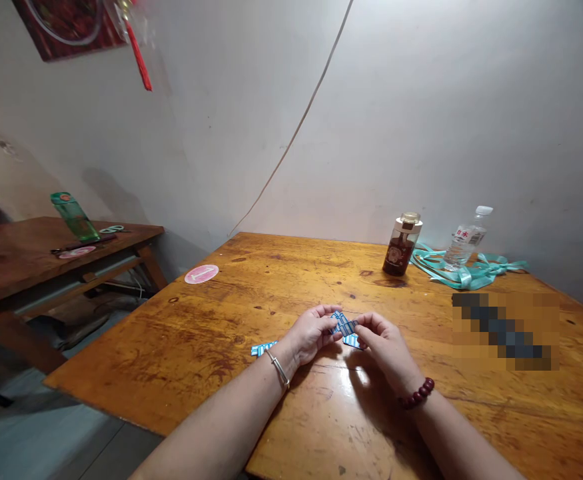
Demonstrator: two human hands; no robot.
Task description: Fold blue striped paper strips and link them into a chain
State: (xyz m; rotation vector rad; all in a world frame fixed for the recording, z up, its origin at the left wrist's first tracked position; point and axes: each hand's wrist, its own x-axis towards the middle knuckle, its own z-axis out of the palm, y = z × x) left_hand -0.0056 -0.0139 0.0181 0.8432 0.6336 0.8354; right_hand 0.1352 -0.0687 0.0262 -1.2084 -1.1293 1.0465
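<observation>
Pinching a blue striped strip (344,325) with both hands, you hold it in a small crossed fold. Your left hand (311,333) and right hand (386,347) are close together, and neither one is spread. The fingers (360,323) of your right hand press on the strip from one side, and your left hand presses from the other. One end of the strip pokes out past your left hand, and another pokes out under your right hand. A silver bangle (277,368) sits on your left wrist, and a red bead bracelet (416,393) sits on your right wrist.

Your hands are over a wood table (171,347). Farther up the table, a round pink sticker (201,274) lies to the left. A brown bottle (401,245) with a pale cap stands near the far edge, and a clear water bottle (465,240) is just to its right. A teal ribbon (464,270) lies in loose loops around the foot of the water bottle. A blurry patch (505,330) hides part of the table on the right.

Off to the left is a dark table (46,253) with a green bottle (74,217) on it. Behind it all is a pale wall (421,133), with a thin cord (296,127) and a red tassel (138,57) on it.
</observation>
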